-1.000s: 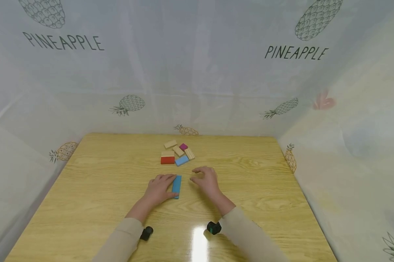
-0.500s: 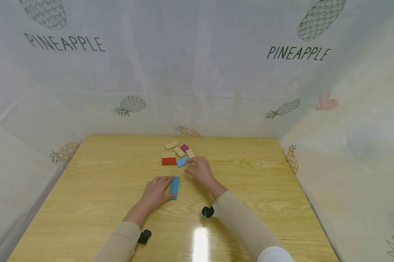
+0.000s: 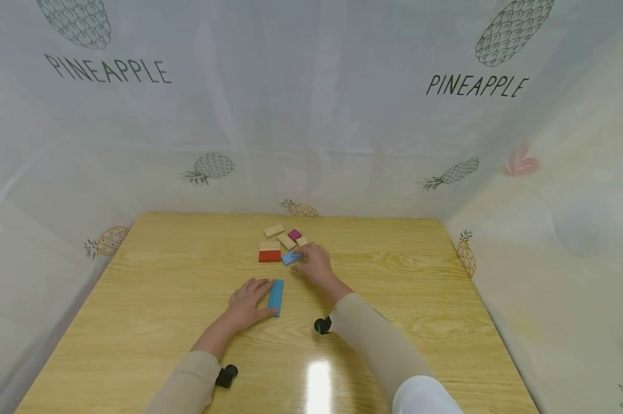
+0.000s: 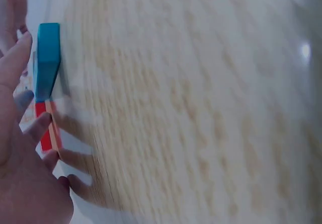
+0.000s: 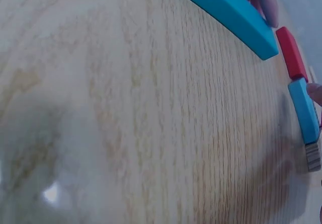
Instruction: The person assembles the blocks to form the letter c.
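My left hand [image 3: 246, 305] spans a long blue block [image 3: 275, 298] lying on the table, thumb at its near end and index finger at its far end. In the left wrist view the same blue block [image 4: 48, 58] stands beside the thumb, the other fingers spread. Farther off, my right hand [image 3: 315, 265] reaches over a shorter light-blue block [image 3: 290, 258]. A fingertip [image 5: 315, 92] meets this light-blue block [image 5: 304, 110] in the right wrist view, while the thumb looks apart from it in the head view. The right hand partly covers the block.
Left of the light-blue block lies a red block [image 3: 270, 256] against a plain wooden one [image 3: 270, 245]. Behind are more plain wooden blocks [image 3: 274, 230] and a small magenta block [image 3: 294, 234]. A pineapple-print cloth [image 3: 311, 115] hangs behind the wooden table [image 3: 409, 299].
My right hand has moved forward and left, from beside the long blue block to the light-blue block. The left hand stays at the long block, which has shifted slightly left.
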The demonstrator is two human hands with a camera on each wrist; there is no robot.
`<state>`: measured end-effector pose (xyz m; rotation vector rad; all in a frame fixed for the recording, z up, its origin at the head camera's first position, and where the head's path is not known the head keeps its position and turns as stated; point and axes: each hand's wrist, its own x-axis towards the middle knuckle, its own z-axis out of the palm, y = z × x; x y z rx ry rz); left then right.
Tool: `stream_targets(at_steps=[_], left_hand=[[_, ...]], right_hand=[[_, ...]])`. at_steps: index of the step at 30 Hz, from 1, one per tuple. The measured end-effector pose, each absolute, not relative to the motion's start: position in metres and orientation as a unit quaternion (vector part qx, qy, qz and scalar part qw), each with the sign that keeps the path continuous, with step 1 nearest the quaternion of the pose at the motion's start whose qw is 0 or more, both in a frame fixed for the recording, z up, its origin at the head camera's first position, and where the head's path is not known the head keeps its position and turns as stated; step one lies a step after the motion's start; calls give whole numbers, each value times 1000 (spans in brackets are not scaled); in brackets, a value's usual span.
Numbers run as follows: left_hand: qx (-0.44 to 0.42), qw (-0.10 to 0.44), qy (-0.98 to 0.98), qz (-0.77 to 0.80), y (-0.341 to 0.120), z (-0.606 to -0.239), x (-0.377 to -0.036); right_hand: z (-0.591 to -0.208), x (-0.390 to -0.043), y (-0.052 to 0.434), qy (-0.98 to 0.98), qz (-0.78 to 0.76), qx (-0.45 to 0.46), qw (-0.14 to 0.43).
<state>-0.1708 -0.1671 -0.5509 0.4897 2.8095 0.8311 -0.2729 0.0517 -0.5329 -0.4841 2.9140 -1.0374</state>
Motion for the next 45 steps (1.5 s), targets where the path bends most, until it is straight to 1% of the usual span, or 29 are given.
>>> stream_targets(at_steps=[7,14,26,34,41,45], left_hand=[[175,80,934,302,-172,-558,-173],[176,86,928,316,-173,-556,-172],[183,82,932,303,-172,-557,-173],[188,76,932,301,-175,-560,-174],[183,88,935,291,-176,-565,-177],[187,84,933,296,-176,-566,-177]], right_hand=[[-539,-284,48,944,-289,-162,1],[-539,-289,45,947,-272,-172,0],[-538,-300,49,960,-199,-192,41],[-533,-297,51,963,-185,-192,46],[-531,-293,51,958,-194,-206,45],[-529,-289,51,953,-208,-215,49]])
